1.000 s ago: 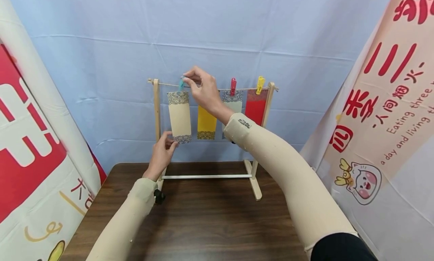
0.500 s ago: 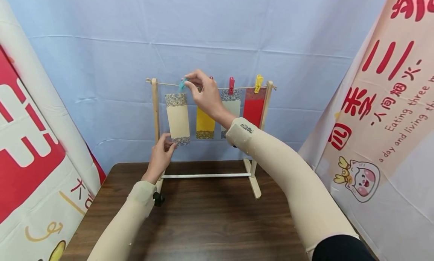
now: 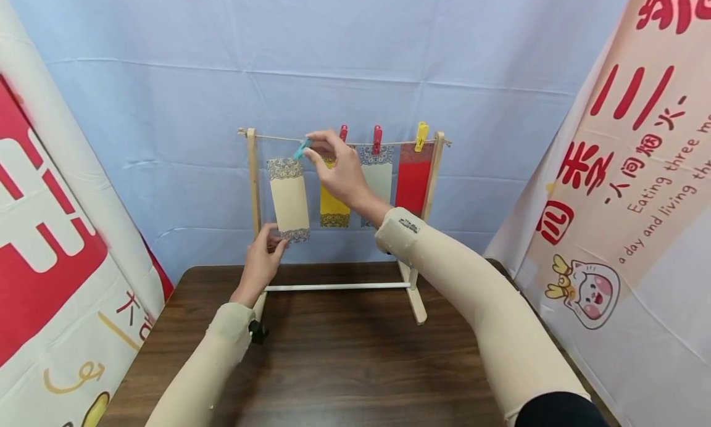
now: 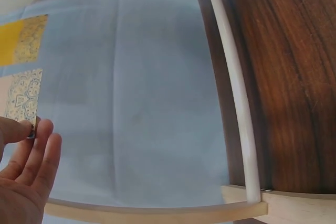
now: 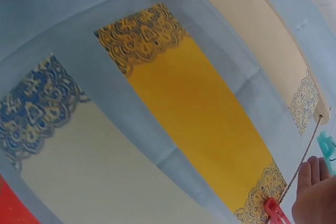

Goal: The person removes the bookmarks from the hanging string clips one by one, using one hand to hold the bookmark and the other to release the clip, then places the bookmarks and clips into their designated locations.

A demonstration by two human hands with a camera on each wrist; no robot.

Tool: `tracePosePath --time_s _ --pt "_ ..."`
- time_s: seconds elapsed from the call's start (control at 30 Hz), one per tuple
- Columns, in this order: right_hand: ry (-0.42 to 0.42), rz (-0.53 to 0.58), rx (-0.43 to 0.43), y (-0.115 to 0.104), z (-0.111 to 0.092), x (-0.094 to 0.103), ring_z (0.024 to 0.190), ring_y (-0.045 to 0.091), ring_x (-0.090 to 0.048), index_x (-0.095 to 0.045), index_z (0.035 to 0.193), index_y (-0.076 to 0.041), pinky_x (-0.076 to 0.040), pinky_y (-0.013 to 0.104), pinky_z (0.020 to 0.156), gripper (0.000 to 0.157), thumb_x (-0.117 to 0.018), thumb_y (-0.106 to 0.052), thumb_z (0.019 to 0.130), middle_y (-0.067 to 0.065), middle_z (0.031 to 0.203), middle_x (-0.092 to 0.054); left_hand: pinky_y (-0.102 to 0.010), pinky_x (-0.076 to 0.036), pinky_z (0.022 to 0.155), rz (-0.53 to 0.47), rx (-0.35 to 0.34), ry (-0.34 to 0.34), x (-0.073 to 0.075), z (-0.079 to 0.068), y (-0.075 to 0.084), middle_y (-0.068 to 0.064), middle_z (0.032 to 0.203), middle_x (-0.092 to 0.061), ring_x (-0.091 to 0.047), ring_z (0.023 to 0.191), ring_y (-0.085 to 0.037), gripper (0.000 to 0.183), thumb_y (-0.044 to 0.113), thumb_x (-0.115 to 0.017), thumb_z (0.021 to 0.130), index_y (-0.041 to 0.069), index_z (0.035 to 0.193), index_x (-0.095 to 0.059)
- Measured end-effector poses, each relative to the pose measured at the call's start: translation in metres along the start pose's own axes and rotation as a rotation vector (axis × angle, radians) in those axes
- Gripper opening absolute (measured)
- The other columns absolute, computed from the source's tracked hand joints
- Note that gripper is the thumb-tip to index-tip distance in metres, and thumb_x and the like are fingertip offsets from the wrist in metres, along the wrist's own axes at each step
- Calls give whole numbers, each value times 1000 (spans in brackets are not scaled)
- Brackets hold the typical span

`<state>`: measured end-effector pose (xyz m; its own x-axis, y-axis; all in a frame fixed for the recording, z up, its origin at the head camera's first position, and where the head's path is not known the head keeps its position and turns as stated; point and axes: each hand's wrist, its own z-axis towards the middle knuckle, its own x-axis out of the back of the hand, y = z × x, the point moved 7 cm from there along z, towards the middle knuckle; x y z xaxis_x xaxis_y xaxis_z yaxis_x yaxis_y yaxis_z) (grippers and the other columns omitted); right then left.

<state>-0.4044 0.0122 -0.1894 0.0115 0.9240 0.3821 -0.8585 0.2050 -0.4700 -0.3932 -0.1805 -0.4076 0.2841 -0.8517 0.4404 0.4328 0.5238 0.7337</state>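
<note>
A cream paper card with patterned bands at both ends is pinched at its lower left corner by my left hand. Thumb and fingers meet on that patterned corner in the left wrist view. My right hand pinches a teal clothespin just above the card's top edge, below the string. In the right wrist view the teal clothespin is beside the string, apart from the cream card. The yellow card behind my right hand is partly hidden.
A red clothespin holds a grey-white card on the string; a yellow clothespin holds a red card. Another red clothespin is above the yellow card. The wooden stand with its white crossbar stands on the dark table.
The teal clothespin has come off the string, tilted, and moved slightly right and down with my right hand. The cream card has sunk a little with my left hand.
</note>
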Motion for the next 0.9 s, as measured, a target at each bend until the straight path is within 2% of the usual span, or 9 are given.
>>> tracePosePath --time_s 0.3,0.5,0.67,0.9 --pt "1 59 -12 6 -24 -1 117 23 -73 -64 135 3 -53 29 109 35 -73 -12 105 13 122 -74 -52 -61 94 3 -2 14 1 -10 -2 -16 104 -71 -75 98 -35 35 5 -68 106 6 139 -57" --pt "26 112 -25 15 -43 -1 113 28 -74 -65 134 2 -56 35 107 34 -74 -8 103 16 118 -76 -52 -61 94 8 7 17 1 -15 -3 -15 105 -72 -75 97 -33 35 6 -68 106 6 140 -56" --pt "49 146 -40 22 -57 3 110 27 -74 -64 134 1 -57 34 106 34 -74 -7 103 15 116 -76 -52 -61 94 20 17 15 0 -19 -7 -16 106 -72 -76 97 -32 37 6 -69 106 5 140 -56" --pt "53 182 -72 34 -78 6 109 30 -74 -62 135 6 -58 39 104 35 -73 -4 103 17 116 -75 -53 -62 93 18 3 34 0 -28 -12 -18 105 -73 -75 97 -35 37 4 -70 105 2 139 -56"
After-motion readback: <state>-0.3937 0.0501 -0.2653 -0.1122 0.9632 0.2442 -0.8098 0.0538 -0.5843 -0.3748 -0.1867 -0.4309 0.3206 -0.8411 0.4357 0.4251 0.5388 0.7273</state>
